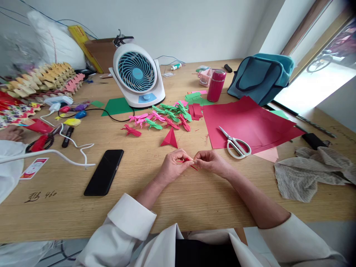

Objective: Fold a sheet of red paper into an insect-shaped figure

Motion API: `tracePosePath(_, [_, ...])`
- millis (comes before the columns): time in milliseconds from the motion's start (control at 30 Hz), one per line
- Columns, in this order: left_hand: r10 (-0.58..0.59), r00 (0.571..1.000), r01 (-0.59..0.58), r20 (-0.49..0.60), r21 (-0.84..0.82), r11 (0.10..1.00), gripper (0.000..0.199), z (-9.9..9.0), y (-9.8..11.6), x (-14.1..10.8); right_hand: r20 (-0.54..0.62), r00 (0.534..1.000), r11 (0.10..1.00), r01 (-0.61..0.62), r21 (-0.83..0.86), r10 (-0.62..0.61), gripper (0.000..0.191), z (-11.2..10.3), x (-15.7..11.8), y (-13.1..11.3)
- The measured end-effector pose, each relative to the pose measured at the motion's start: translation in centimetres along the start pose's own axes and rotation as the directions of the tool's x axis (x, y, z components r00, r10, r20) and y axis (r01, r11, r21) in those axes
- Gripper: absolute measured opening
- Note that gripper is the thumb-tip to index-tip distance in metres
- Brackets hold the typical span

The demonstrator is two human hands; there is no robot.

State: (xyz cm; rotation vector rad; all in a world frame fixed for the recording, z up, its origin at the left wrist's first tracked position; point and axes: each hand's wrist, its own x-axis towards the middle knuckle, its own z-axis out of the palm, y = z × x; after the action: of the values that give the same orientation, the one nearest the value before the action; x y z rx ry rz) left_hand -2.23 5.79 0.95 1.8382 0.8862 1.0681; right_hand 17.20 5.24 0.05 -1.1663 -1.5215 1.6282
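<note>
My left hand [176,163] and my right hand [210,162] meet above the table, fingertips pinched together. Between them is a small strip of red paper [194,168], mostly covered by the fingers. Just beyond my left hand a folded red paper triangle [169,138] rests on the wood. Farther back lies a cluster of folded paper figures [169,113] in green, pink and red. White-handled scissors [236,144] lie to the right, partly on large red paper sheets [247,120].
A white fan [139,78] stands at the back, near a red flask [216,85] and a teal bag [261,78]. A black phone [104,172] lies on the left, a grey cloth [311,170] on the right. Another person's sleeve [9,163] shows at the left edge.
</note>
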Motion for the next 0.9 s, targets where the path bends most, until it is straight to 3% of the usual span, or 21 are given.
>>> tracePosePath(500, [0.016, 0.999, -0.016, -0.031, 0.006, 1.0, 0.009, 0.08, -0.21, -0.1, 0.008, 0.999, 0.993, 0.037, 0.112, -0.038, 0.043, 0.19, 0.01, -0.19])
tracePosePath(733, [0.036, 0.999, -0.036, 0.007, 0.023, 0.999, 0.002, -0.01, -0.26, 0.05, -0.013, 1.0, 1.0, 0.005, 0.022, -0.005, 0.044, 0.22, 0.13, 0.25])
tracePosePath(900, [0.041, 0.999, -0.041, -0.006, 0.022, 0.999, 0.007, 0.1, -0.38, 0.11, -0.011, 1.0, 1.0, -0.007, -0.002, 0.007, 0.045, 0.27, 0.1, 0.31])
